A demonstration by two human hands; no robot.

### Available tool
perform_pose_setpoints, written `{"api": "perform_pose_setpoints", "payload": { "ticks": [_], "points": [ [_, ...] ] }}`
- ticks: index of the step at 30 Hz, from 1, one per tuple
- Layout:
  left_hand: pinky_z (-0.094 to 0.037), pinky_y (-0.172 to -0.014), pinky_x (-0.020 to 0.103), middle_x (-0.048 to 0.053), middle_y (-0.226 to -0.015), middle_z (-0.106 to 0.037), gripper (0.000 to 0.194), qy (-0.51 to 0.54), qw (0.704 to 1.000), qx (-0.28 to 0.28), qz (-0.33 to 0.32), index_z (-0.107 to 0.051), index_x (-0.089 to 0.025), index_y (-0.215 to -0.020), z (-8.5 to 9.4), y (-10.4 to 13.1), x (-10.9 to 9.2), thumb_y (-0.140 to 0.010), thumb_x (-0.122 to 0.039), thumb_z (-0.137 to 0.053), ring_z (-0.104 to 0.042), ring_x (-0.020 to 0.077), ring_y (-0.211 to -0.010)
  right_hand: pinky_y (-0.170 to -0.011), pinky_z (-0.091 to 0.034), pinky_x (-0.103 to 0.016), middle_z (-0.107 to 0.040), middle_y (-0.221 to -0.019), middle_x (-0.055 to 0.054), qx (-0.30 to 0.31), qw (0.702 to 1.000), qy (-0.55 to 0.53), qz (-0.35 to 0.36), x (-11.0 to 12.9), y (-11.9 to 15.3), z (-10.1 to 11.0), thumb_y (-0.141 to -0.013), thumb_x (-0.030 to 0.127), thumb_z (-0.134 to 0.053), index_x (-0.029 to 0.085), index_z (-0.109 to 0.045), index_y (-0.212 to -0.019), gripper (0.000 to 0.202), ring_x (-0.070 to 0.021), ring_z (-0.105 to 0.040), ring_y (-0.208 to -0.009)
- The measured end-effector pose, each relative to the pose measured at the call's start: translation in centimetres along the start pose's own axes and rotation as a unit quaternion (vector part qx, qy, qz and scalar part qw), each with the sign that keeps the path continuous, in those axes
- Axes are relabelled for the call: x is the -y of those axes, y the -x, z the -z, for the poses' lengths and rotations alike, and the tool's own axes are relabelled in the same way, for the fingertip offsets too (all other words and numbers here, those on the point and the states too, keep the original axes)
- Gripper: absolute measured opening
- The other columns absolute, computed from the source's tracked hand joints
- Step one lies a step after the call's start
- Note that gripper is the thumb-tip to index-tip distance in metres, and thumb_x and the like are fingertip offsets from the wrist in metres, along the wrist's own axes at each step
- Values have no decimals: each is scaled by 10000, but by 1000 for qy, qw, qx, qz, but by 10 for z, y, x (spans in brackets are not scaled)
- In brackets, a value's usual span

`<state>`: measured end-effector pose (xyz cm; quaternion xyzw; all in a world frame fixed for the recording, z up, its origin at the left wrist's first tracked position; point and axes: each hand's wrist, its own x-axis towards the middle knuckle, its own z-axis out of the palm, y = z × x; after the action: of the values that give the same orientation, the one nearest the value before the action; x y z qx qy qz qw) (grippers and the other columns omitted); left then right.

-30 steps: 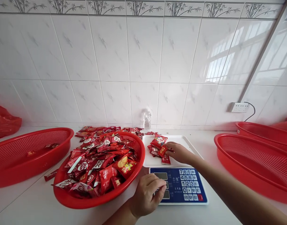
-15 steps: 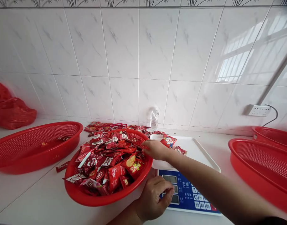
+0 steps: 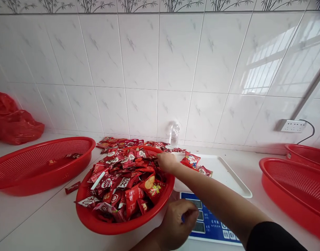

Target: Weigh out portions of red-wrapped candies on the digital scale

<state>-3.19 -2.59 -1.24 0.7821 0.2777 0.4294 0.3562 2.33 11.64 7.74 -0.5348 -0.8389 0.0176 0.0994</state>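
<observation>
A round red plastic basket (image 3: 123,228) is heaped with small red snack packets (image 3: 133,200). My right hand (image 3: 166,162) reaches over its right rim, and the fingertips are lost among the packets there, so what they grip is hidden. My left hand (image 3: 178,219) hangs between the basket and the digital scale (image 3: 212,223), its fingers curled towards the thumb in a loop with nothing visible inside. On the scale's white tray (image 3: 228,177) lie a red and blue packet (image 3: 190,160) and a smaller dark red one (image 3: 205,170).
More packets (image 3: 118,142) spread along the wall behind the basket, near a clear plastic bottle (image 3: 175,135). A red basket (image 3: 44,177) with a few packets stands left, a red bag (image 3: 21,127) behind it. Red baskets (image 3: 288,195) stand right, below a socket (image 3: 292,126).
My right hand has moved a little deeper among the packets at the basket's right side. My left hand has turned slightly and curled more. The view has shifted a little.
</observation>
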Motion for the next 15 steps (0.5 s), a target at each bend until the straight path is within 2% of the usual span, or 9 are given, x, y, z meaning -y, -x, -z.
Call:
{"api": "perform_pose_setpoints", "payload": {
  "ticks": [3,7,9,11,13,15],
  "points": [
    [-433,-595,227,29,-710,-582,223,136,987,-22,82,-630,-156,-890,1,-5,-3,-895,-363,-546,-541,134,-654,-731,-480,-298,-678,-952,-76,-37,998,-60,3,-20,29,23,-971,245,-374,167,-622,-988,261,-186,-635,-874],
    [-443,-484,209,11,-739,-560,424,321,935,-24,150,-513,-172,-1153,0,-8,-4,-888,-503,-522,-551,123,-593,-642,-470,-208,-686,-850,-14,-25,984,-171,41,-42,91,46,-968,293,-378,180,-609,-886,270,-116,-630,-758],
    [-440,-430,201,22,-778,-569,491,376,911,-21,167,-476,-177,-1176,-2,-9,-3,-865,-554,-529,-568,131,-587,-631,-475,-208,-686,-813,-12,18,954,-292,67,-45,125,46,-946,281,-419,176,-613,-852,240,-114,-627,-727],
    [-435,-402,188,30,-797,-577,477,387,903,-10,186,-488,-173,-1132,-4,-9,-2,-848,-548,-562,-582,133,-592,-647,-478,-218,-688,-796,-6,36,935,-345,70,-45,155,41,-932,257,-440,186,-627,-844,218,-117,-629,-717],
    [-421,-387,170,25,-774,-581,450,371,906,15,206,-498,-165,-1108,-5,-10,-1,-844,-518,-590,-581,124,-579,-653,-481,-228,-686,-795,-2,17,942,-331,48,-46,175,32,-928,254,-448,206,-642,-866,210,-123,-630,-712],
    [-408,-379,160,17,-746,-583,463,354,908,39,222,-496,-158,-1127,-7,-10,-1,-849,-518,-585,-569,113,-555,-703,-492,-255,-686,-865,-14,-31,955,-295,20,-53,183,25,-918,277,-475,228,-652,-913,184,-144,-635,-777]
  ]
}}
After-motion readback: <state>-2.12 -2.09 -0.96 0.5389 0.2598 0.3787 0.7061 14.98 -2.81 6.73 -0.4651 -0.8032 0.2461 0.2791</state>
